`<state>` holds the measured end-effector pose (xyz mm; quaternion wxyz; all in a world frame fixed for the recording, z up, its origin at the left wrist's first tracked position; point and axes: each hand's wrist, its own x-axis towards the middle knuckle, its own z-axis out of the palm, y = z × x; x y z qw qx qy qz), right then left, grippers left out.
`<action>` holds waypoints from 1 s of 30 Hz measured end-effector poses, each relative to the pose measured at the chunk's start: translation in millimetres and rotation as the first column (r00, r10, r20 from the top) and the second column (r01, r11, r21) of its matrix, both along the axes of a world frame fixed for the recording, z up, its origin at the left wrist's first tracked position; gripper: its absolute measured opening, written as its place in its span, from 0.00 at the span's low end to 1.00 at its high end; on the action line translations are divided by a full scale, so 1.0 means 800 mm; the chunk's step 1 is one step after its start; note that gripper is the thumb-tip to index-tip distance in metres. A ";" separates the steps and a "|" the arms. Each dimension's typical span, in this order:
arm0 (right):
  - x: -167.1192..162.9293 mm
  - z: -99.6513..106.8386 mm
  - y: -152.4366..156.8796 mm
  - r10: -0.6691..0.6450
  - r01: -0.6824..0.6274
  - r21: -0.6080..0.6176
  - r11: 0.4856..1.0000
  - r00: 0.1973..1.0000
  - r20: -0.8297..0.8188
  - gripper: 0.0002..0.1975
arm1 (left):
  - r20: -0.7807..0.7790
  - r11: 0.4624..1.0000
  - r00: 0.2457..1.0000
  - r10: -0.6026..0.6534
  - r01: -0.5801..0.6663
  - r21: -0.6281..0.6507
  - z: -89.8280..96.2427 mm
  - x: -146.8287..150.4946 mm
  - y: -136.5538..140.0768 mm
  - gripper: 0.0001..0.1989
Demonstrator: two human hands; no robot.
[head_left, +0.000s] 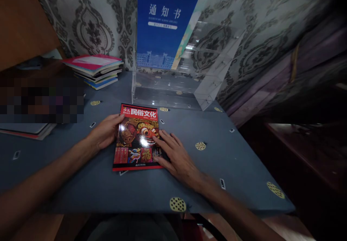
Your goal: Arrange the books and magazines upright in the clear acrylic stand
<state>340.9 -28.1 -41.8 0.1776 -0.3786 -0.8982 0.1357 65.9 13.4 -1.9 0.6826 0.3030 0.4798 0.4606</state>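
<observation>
A red and black paperback book (137,132) with a painted mask on its cover lies face up on the table, the title towards the far side. At its left edge is my left hand (107,130), the thumb on the cover and the other fingers curled at or under the edge. My right hand (176,156) rests across the book's right edge. Its fingers are stretched out, their tips on the cover, and part of the right side is hidden beneath them.
Behind the book stands a clear acrylic rack (168,93) holding a blue booklet (165,35). A stack of books (94,69) sits at the back left, near more papers (29,130). The blue tablecloth (206,125) has pineapple prints; the table's right edge drops into shadow.
</observation>
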 end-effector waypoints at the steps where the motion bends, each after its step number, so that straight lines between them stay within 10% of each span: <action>1: 0.001 0.001 0.001 0.003 -0.003 -0.007 1.000 0.999 -0.032 0.34 | 0.024 1.000 1.000 0.004 -0.004 -0.004 0.000 -0.001 0.000 0.11; 8: -0.018 0.009 0.017 -0.008 -0.101 -0.240 0.966 0.910 -0.415 0.41 | 0.092 0.997 0.993 0.073 -0.076 0.029 -0.004 -0.007 0.004 0.13; 13: -0.046 0.001 0.042 -0.210 -0.216 -0.513 0.830 0.732 -0.648 0.49 | 0.049 0.985 0.990 0.135 -0.140 0.105 0.002 -0.014 0.008 0.17; 18: -0.069 0.018 0.075 -0.219 -0.394 -0.619 0.679 0.696 -0.684 0.24 | -0.052 0.966 0.992 0.111 -0.096 0.240 0.010 -0.025 0.012 0.27; 26: -0.089 0.042 0.101 -0.017 -0.354 -0.393 0.849 0.724 -0.690 0.22 | -0.004 0.780 0.905 0.426 -0.365 0.508 0.036 -0.023 0.010 0.28; 30: -0.090 0.028 0.093 0.015 -0.284 -0.327 0.901 0.774 -0.633 0.19 | -0.081 0.775 0.897 0.434 -0.326 0.542 0.024 -0.030 0.008 0.30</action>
